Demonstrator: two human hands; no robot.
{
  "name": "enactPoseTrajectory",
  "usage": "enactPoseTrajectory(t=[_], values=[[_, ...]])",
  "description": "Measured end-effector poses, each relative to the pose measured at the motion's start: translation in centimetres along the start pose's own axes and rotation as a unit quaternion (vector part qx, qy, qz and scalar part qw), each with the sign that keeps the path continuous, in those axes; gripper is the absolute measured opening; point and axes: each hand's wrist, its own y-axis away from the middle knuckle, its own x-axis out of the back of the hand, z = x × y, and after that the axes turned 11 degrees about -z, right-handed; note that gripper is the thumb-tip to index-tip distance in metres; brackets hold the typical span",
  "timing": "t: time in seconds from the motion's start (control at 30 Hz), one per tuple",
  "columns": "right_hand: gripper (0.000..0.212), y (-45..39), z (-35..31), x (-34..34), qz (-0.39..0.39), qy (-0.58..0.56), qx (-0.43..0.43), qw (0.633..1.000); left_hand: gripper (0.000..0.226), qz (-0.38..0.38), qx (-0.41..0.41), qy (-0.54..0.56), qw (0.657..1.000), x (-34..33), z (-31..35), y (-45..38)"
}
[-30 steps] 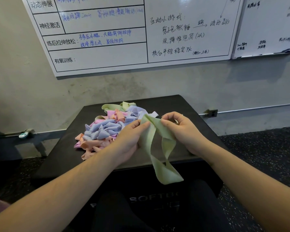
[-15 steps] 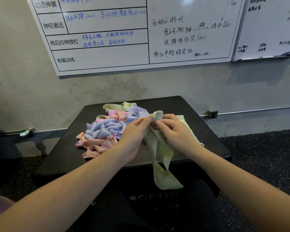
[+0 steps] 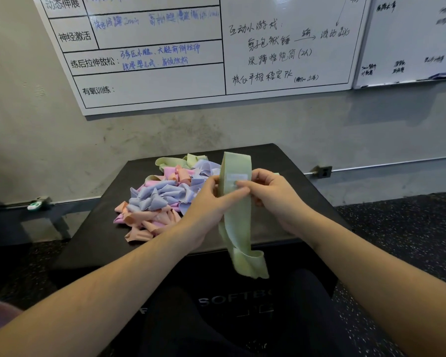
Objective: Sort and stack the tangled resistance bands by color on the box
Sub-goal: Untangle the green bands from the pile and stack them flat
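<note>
**Both hands on one green band, pile to the left**

Both hands met over the middle of the box [image 3: 289, 161], and each pinched the same green band [image 3: 236, 217]. My left hand [image 3: 211, 202] held its left edge between thumb and curled fingers; my right hand [image 3: 273, 197] pinched the right edge, with a fingertip laid across the pale label patch near the top. Neither hand was free.

That band ran nearly straight up and down. Its top loop stood above my fingers, and its long tail hung past the near edge of the box, curling at the bottom. So its long axis pointed from far to near, not across.

Left of my hands lay the tangled pile [image 3: 162, 197] of purple, pink, orange and green bands, on the box top and just beside my left hand. To the right of my right hand I saw a sliver of pale green, but could not tell what it was.

I judged the next move would lay the band flat on the right side of the box, which the right hand was nearer. The hanging twisted tail looked likely to fold under itself.
</note>
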Motion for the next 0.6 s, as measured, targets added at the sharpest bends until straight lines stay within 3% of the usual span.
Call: enactPoseTrajectory(t=[0.2,0.33,0.5,0.6], values=[[0.011,0.0,0.0,0.2,0.021,-0.023,-0.008,0.999,0.011,-0.021,0.056,0.012,0.998,0.3,-2.0,0.0],[0.016,1.1,1.9,0.5,-0.012,0.025,-0.054,0.998,0.02,-0.003,0.06,0.089,0.994,0.9,-1.7,-0.4],[0.034,3.9,5.1,1.0,-0.133,0.026,-0.074,0.988,0.026,0.03,0.068,0.163,0.984,1.6,-1.3,-1.1],[0.035,4.6,5.9,1.1,-0.138,0.057,-0.063,0.987,0.026,0.047,0.054,0.173,0.982,1.8,-1.6,-1.3]])
